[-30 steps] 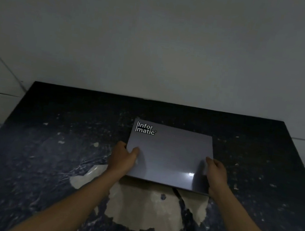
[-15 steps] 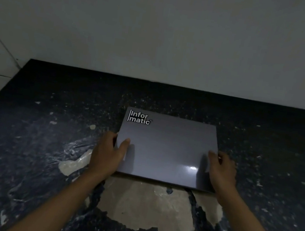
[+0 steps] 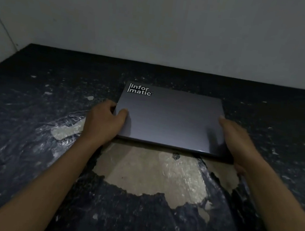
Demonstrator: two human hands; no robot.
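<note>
Dark tabletop (image 3: 27,137) is seen, and the laptop (image 3: 170,121) has stayed just behind the pale patch (image 3: 149,173). Its side edges are pinched by the left hand (image 3: 103,122) and right hand (image 3: 236,140), so placement seems finished.

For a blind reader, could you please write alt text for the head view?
A person's left hand and right hand hold the side edges of a closed grey laptop on a dark table with peeling surface.
</note>
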